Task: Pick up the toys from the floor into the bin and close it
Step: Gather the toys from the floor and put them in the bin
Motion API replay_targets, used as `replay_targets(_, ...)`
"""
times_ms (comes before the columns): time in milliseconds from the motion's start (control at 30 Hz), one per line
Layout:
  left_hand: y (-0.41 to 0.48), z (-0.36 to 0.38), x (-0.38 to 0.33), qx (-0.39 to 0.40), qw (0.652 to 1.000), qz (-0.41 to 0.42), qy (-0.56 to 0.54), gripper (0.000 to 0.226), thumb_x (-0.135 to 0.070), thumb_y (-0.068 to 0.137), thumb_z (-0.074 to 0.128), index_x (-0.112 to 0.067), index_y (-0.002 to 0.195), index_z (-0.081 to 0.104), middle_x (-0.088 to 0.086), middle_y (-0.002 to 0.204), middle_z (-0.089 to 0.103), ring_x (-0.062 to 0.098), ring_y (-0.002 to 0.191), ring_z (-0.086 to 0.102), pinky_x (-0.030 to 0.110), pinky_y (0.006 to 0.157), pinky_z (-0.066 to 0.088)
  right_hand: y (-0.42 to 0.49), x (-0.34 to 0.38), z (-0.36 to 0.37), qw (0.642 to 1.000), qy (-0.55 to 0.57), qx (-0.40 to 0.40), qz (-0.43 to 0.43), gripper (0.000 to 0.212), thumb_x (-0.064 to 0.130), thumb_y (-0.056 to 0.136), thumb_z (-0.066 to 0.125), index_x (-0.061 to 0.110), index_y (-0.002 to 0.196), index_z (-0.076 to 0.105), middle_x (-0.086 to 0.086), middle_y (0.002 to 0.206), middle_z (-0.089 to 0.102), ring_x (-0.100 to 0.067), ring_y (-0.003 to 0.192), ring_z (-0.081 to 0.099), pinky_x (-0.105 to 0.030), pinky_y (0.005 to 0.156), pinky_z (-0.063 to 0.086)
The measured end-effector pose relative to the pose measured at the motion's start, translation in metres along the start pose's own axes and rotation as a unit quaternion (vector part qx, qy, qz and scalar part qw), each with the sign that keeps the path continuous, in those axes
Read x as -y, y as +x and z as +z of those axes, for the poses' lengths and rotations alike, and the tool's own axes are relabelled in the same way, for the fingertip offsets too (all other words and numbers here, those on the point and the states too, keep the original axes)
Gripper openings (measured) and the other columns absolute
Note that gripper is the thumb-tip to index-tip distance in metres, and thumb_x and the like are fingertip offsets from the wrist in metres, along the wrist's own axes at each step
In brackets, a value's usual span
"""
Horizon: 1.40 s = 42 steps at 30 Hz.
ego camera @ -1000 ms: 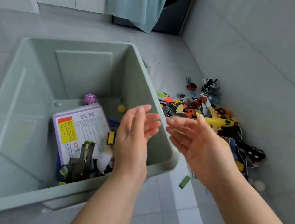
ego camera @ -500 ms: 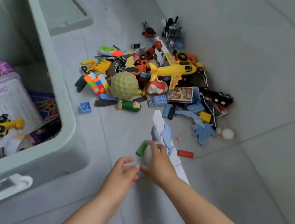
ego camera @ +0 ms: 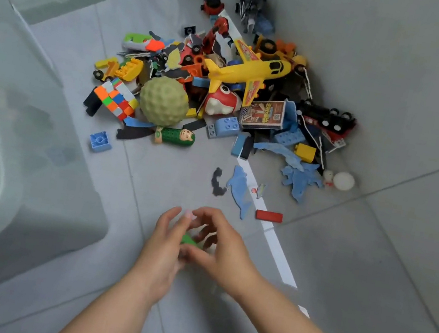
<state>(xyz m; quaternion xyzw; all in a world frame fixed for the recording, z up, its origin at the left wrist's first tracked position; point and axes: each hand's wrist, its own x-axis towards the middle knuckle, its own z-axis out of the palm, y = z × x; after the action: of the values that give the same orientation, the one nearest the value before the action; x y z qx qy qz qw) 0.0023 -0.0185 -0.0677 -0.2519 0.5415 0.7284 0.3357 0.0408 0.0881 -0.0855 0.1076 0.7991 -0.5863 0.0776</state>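
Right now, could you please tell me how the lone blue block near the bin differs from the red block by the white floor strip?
The blue block is squarish, with a round socket showing on top; the red block is a long, plain bar. The blue block lies nearer the bin; the red block lies at the white strip. Both rest loose on the floor, outside the toy pile.

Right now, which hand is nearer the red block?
Right. The right hand, pinching a green piece, sits just below-left of the red block; the left hand is farther left, across that piece.
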Motion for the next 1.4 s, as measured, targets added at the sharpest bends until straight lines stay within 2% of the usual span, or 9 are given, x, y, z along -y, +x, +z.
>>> replay_targets(67, 0.002, 0.003, 0.003, 0.005, 0.998, -0.027, -0.049, 0.019, -0.020, 0.097, 0.044, -0.017, 0.115, 0.049, 0.010, 0.098, 0.063, 0.024, 0.081, 0.062, 0.036, 0.077, 0.050, -0.008, -0.010, -0.019, 0.996, -0.040, -0.083, -0.019, 0.031, 0.018, 0.079, 0.070, 0.032, 0.102, 0.056, 0.010, 0.102, 0.055, -0.006, 0.086, 0.055, -0.014, 0.074, 0.042)
replay_targets(167, 0.004, 0.006, 0.009, -0.013, 0.997, -0.060, -0.049, 0.014, -0.021, 0.096, 0.048, -0.018, 0.108, 0.054, 0.007, 0.091, 0.060, 0.020, 0.073, 0.058, 0.027, 0.061, 0.051, -0.001, -0.044, -0.065, 0.947, -0.187, -0.235, 0.116, 0.036, 0.018, 0.084, 0.065, 0.022, 0.119, 0.056, 0.001, 0.119, 0.049, -0.018, 0.109, 0.049, -0.016, 0.087, 0.033)
replay_targets(267, 0.003, 0.007, 0.012, -0.005, 0.992, -0.100, -0.074, 0.022, -0.033, 0.093, 0.051, -0.015, 0.103, 0.058, 0.008, 0.096, 0.060, 0.022, 0.080, 0.060, 0.030, 0.064, 0.051, 0.001, -0.068, -0.084, 0.914, -0.323, -0.177, 0.170, 0.031, 0.022, 0.086, 0.062, 0.016, 0.116, 0.058, -0.007, 0.118, 0.052, -0.028, 0.108, 0.045, -0.027, 0.091, 0.034)
replay_targets(500, -0.002, -0.002, 0.010, 0.028, 0.985, -0.094, -0.145, 0.040, -0.046, 0.097, 0.034, -0.018, 0.112, 0.058, 0.012, 0.113, 0.061, 0.029, 0.097, 0.062, 0.042, 0.086, 0.048, -0.026, 0.007, -0.012, 0.989, -0.119, -0.078, 0.047, 0.016, 0.033, 0.078, 0.071, 0.029, 0.090, 0.060, 0.015, 0.081, 0.054, 0.001, 0.077, 0.048, -0.011, 0.068, 0.036)
replay_targets(733, -0.007, -0.014, 0.004, 0.002, 0.991, -0.060, -0.122, 0.028, -0.035, 0.098, 0.041, -0.019, 0.101, 0.065, 0.006, 0.092, 0.062, 0.021, 0.082, 0.060, 0.034, 0.074, 0.051, 0.036, -0.030, -0.036, 0.930, -0.262, -0.202, 0.162, 0.038, 0.034, 0.086, 0.061, 0.017, 0.120, 0.054, -0.002, 0.116, 0.051, -0.021, 0.108, 0.049, -0.029, 0.081, 0.042)
replay_targets(900, -0.006, -0.021, -0.003, 0.007, 0.989, -0.059, -0.136, 0.036, -0.043, 0.097, 0.038, -0.019, 0.112, 0.061, 0.009, 0.105, 0.062, 0.025, 0.094, 0.061, 0.039, 0.083, 0.050, 0.045, -0.044, -0.030, 0.911, -0.326, -0.190, 0.165, 0.017, 0.023, 0.088, 0.057, 0.013, 0.100, 0.062, -0.007, 0.107, 0.055, -0.024, 0.095, 0.052, -0.025, 0.069, 0.034)
replay_targets(1033, -0.002, -0.022, -0.003, 0.027, 0.984, -0.057, -0.169, 0.045, -0.054, 0.093, 0.034, -0.027, 0.123, 0.053, 0.008, 0.118, 0.060, 0.028, 0.104, 0.060, 0.045, 0.089, 0.047, 0.026, -0.018, -0.023, 0.951, -0.188, -0.208, 0.132, 0.009, 0.018, 0.079, 0.067, 0.016, 0.084, 0.060, 0.001, 0.089, 0.055, -0.012, 0.078, 0.053, -0.021, 0.069, 0.035)
replay_targets(1167, 0.005, -0.029, 0.000, 0.043, 0.972, -0.040, -0.227, 0.046, -0.057, 0.092, 0.032, -0.033, 0.129, 0.046, 0.008, 0.121, 0.060, 0.027, 0.093, 0.068, 0.043, 0.087, 0.047, -0.008, 0.020, 0.008, 0.986, -0.148, -0.069, 0.029, 0.015, 0.024, 0.072, 0.076, 0.023, 0.078, 0.063, 0.007, 0.082, 0.054, 0.004, 0.071, 0.048, -0.010, 0.066, 0.036)
replay_targets(1400, 0.009, -0.036, -0.002, 0.017, 0.981, -0.044, -0.191, 0.033, -0.041, 0.098, 0.031, -0.025, 0.108, 0.058, 0.002, 0.114, 0.059, 0.021, 0.105, 0.056, 0.041, 0.086, 0.045, 0.074, -0.012, -0.018, 0.935, -0.305, -0.140, 0.112, 0.044, 0.038, 0.085, 0.061, 0.016, 0.122, 0.053, -0.006, 0.119, 0.052, -0.023, 0.105, 0.051, -0.034, 0.082, 0.044)
